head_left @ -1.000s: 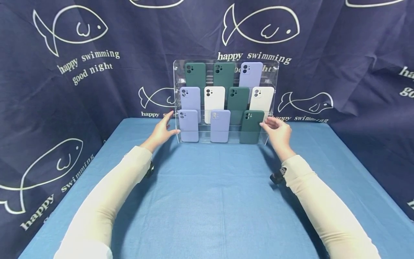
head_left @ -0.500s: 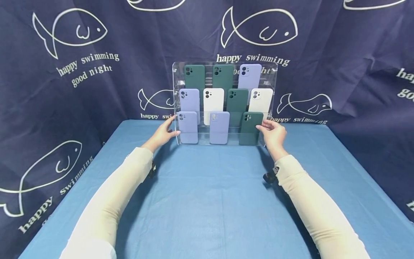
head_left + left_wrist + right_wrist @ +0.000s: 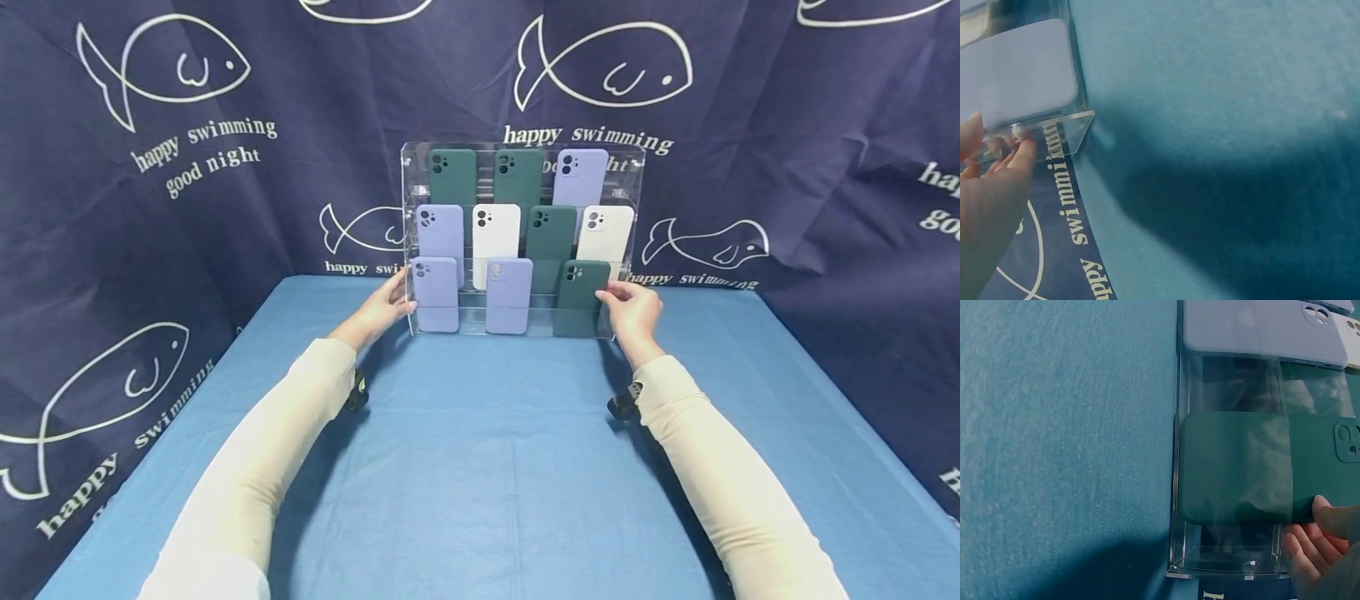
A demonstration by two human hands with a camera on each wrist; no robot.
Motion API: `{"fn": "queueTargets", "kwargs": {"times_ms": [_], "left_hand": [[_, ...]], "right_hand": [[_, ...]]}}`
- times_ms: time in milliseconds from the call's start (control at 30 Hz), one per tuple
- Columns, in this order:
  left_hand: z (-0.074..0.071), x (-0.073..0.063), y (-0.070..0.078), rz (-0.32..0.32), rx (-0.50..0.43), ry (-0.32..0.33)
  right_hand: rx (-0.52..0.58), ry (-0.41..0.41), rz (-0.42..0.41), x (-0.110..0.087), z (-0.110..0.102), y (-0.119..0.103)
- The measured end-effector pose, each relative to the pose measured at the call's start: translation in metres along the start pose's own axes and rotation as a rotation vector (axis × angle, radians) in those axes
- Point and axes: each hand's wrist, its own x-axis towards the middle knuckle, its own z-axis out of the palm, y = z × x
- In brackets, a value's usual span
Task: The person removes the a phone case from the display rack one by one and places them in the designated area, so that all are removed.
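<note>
A clear acrylic display stand [image 3: 474, 322] holds several phone cases in three tiers. My left hand [image 3: 377, 312] grips the stand's left side, its thumb near the front edge and its fingers along the side panel. Beside it, a lavender phone case [image 3: 437, 287] stands at the left of the bottom tier. At that tier's right end is a dark green phone case [image 3: 582, 293]. My right hand [image 3: 634, 313] pinches its right edge, with the thumb [image 3: 1329, 515] on the face and the other fingers at the edge, partly behind the clear plastic.
Another lavender case [image 3: 509, 292] stands mid-bottom tier. Green, white and lavender cases fill the upper tiers, among them a white case [image 3: 496, 242] and a green case [image 3: 452, 173]. Blue cloth [image 3: 480, 467] covers the table; a navy fish-print curtain [image 3: 337, 108] hangs behind.
My right hand has moved slightly left, from the stand's right side onto the green phone case's edge. The left hand stays at the stand's left side, nearly still.
</note>
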Motion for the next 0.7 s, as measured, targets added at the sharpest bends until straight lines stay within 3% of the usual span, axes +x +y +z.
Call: {"fn": "queueTargets", "kwargs": {"times_ms": [233, 533, 700], "left_hand": [[0.0030, 0.0024, 0.0077, -0.122, -0.028, -0.067], [-0.0004, 0.0081, 0.0013, -0.161, -0.120, -0.087], [-0.0001, 0.0066, 0.0002, -0.174, -0.165, -0.076]], "right_hand": [[0.000, -0.010, -0.013, -0.0005, -0.0018, -0.0003], [0.002, 0.000, 0.021, 0.0008, -0.0030, -0.0007], [0.073, -0.018, 0.113, 0.0017, -0.0045, -0.0009]]}}
